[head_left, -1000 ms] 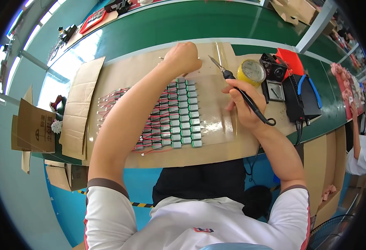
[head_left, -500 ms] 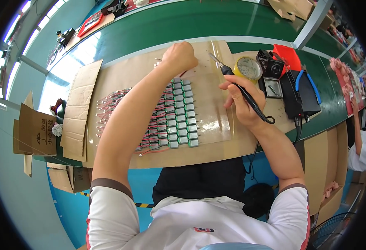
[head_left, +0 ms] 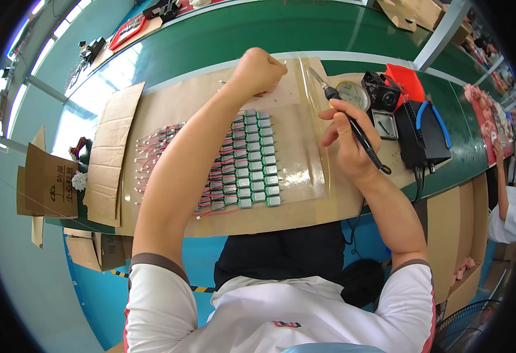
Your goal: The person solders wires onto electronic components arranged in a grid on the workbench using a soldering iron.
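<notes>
My left hand (head_left: pixel 259 72) is closed in a fist over the far part of the cardboard mat (head_left: pixel 302 209). A bit of red wire shows beneath its fingers, but whatever they pinch is hidden. In my right hand (head_left: pixel 353 154) is a black soldering iron (head_left: pixel 361 136), held like a pen, its metal tip pointing up and left, apart from my left hand. Below my left forearm, small silver-and-green motors (head_left: pixel 256 159) lie in close rows. Their red leads (head_left: pixel 158 141) and white plugs fan out to the left, partly covered by the forearm.
Right of the mat stand a round yellow-rimmed roll (head_left: pixel 352 93), a black stand (head_left: pixel 381 88), a metal tray (head_left: pixel 385 124), a red bin (head_left: pixel 406 82) and a black box (head_left: pixel 416 141) with blue-handled pliers (head_left: pixel 433 123). Folded cardboard (head_left: pixel 112 156) and a carton (head_left: pixel 49 182) sit left. Another person (head_left: pixel 505 206) works far right.
My left fist has shifted slightly away and to the right. My right hand has moved a little right with the soldering iron, its tip now farther right.
</notes>
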The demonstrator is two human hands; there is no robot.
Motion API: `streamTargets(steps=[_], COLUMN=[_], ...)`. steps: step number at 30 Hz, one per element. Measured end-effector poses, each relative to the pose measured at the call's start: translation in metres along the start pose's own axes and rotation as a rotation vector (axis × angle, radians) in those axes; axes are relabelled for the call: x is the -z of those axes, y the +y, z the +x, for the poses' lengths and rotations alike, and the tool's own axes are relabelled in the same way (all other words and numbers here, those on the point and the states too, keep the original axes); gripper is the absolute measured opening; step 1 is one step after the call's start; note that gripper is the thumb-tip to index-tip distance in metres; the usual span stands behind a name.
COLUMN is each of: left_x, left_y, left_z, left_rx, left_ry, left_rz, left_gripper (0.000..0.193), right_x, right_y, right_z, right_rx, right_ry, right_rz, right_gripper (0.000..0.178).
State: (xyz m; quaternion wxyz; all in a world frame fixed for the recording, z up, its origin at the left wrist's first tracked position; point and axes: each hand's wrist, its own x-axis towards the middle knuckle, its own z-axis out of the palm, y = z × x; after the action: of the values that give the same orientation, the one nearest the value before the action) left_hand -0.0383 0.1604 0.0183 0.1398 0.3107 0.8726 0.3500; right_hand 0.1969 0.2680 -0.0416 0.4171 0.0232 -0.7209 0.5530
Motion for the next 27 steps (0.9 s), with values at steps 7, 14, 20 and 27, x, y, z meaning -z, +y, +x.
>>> streamTargets(steps=[7, 14, 20, 27], left_x=[0.004, -0.005, -0.011, 0.014], left_y=[0.016, 0.013, -0.002, -0.035], left_z=[-0.086, -0.133, -0.152, -0.173], left_rx=[-0.01, 0.006, 0.008, -0.244], left_ry=[-0.046, -0.042, -0.022, 0.139], left_rz=[-0.778, -0.988, -1.125, -0.838], left_gripper=[0.026, 0.029, 0.026, 0.048], right_x=[-0.013, -0.019, -0.022, -0.025], right_y=[0.001, -0.012, -0.01, -0.028], right_z=[0.001, -0.005, -0.006, 0.004], right_rx=[-0.073, -0.277, -0.369, -0.381], right_ry=[0.017, -0.191, -0.216, -0.283], right_rz=[0.179, 0.294, 0.369, 0.315], right_gripper=[0.033, 0.047, 0.039, 0.034])
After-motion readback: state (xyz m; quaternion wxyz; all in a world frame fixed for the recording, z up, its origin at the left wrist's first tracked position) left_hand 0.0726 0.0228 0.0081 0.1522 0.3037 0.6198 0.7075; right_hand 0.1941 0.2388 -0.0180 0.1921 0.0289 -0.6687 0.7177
